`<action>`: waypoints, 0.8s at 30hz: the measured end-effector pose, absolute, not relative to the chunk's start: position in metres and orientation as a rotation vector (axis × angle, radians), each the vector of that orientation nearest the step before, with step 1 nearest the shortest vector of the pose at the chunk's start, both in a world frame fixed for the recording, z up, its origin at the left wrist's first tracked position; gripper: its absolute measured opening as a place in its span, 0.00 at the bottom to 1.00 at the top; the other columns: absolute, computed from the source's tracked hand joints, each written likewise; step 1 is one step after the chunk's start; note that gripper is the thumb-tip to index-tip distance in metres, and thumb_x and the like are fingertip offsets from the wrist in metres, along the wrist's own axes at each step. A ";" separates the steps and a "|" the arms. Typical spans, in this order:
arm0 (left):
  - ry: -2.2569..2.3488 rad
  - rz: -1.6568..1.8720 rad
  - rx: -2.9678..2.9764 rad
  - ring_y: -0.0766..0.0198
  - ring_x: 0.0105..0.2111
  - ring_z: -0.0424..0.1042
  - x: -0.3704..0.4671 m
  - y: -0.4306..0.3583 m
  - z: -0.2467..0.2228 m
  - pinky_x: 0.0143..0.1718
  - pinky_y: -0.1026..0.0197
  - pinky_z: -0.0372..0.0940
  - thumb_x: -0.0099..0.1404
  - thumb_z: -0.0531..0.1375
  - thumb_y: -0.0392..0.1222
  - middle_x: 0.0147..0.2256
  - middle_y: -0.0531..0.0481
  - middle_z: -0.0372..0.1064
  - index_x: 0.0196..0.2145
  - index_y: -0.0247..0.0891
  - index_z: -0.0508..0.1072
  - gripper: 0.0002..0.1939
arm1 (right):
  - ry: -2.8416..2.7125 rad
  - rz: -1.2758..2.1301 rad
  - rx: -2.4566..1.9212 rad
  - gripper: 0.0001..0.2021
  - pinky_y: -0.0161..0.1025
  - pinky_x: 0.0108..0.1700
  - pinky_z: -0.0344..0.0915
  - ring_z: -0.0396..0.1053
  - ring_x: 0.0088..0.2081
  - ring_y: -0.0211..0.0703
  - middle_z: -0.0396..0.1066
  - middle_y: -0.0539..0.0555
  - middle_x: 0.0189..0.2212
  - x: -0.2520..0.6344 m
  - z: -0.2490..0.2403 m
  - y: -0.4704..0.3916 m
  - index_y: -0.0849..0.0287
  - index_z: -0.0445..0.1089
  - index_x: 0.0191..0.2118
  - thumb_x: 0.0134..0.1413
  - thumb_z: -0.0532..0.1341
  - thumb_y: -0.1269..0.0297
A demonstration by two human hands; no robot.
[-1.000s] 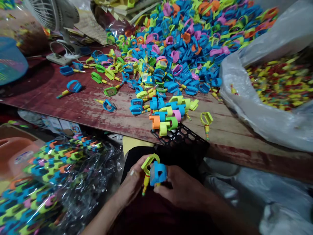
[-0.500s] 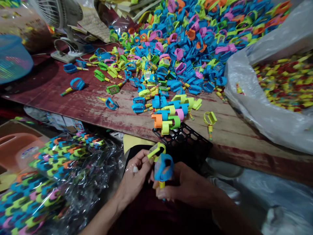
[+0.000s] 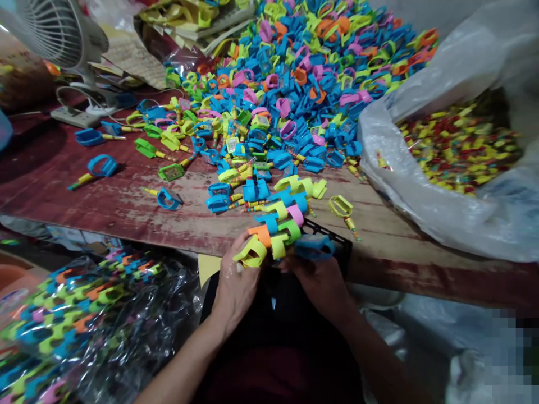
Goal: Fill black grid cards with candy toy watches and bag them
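Observation:
My left hand (image 3: 236, 283) has its fingers around a yellow toy watch (image 3: 252, 252), held at the near end of a row of watches. In my right hand (image 3: 322, 289) is a blue toy watch (image 3: 315, 247), blurred, over the black perforated tray (image 3: 343, 247). Orange, green, pink, blue and yellow watches stand packed together on the tray, and the green one (image 3: 289, 230) is close to both hands. The fingertips of my right hand are partly hidden in shadow.
A large heap of coloured watches (image 3: 290, 95) covers the back of the table (image 3: 189, 224). At the right lies a plastic bag (image 3: 425, 216) of small yellow and red pieces. A fan (image 3: 59, 33) stands back left; packed watches (image 3: 63, 314) sit lower left.
Both hands have moved forward from the lap to the tray and apart, the yellow watch with the left, the blue one with the right. The view has shifted to the right.

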State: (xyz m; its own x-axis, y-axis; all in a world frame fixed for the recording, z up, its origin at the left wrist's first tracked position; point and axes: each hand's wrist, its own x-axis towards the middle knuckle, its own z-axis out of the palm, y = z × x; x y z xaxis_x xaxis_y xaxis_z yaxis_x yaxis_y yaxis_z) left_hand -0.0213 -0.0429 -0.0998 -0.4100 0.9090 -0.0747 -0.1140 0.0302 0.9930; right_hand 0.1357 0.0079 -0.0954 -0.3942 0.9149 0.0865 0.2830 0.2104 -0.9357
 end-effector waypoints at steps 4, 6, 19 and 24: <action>1.479 1.495 0.797 0.66 0.25 0.67 -0.031 -0.015 -0.096 0.27 0.66 0.62 0.54 0.64 0.42 0.24 0.52 0.70 0.28 0.34 0.73 0.08 | -1.633 1.395 -1.014 0.08 0.40 0.38 0.76 0.77 0.31 0.44 0.78 0.52 0.30 0.118 -0.087 0.012 0.59 0.74 0.35 0.57 0.61 0.60; 1.473 1.481 0.756 0.66 0.23 0.66 -0.036 -0.001 -0.097 0.25 0.66 0.60 0.52 0.65 0.43 0.23 0.52 0.70 0.26 0.33 0.72 0.10 | -1.680 1.279 -1.034 0.09 0.40 0.40 0.75 0.77 0.33 0.44 0.78 0.52 0.32 0.123 -0.081 0.013 0.58 0.75 0.37 0.57 0.61 0.60; 1.454 1.646 0.622 0.68 0.25 0.69 -0.024 -0.030 -0.085 0.28 0.67 0.63 0.57 0.67 0.53 0.28 0.52 0.72 0.45 0.37 0.72 0.22 | -2.001 0.672 -1.086 0.09 0.40 0.38 0.72 0.76 0.33 0.45 0.78 0.52 0.31 0.139 -0.107 0.034 0.55 0.77 0.35 0.59 0.61 0.58; 1.501 1.701 0.782 0.67 0.25 0.70 -0.020 -0.022 -0.074 0.28 0.67 0.65 0.60 0.64 0.55 0.24 0.55 0.69 0.45 0.36 0.73 0.22 | -2.042 0.555 -1.025 0.09 0.39 0.39 0.72 0.75 0.33 0.44 0.78 0.52 0.31 0.137 -0.107 0.032 0.56 0.76 0.35 0.60 0.60 0.60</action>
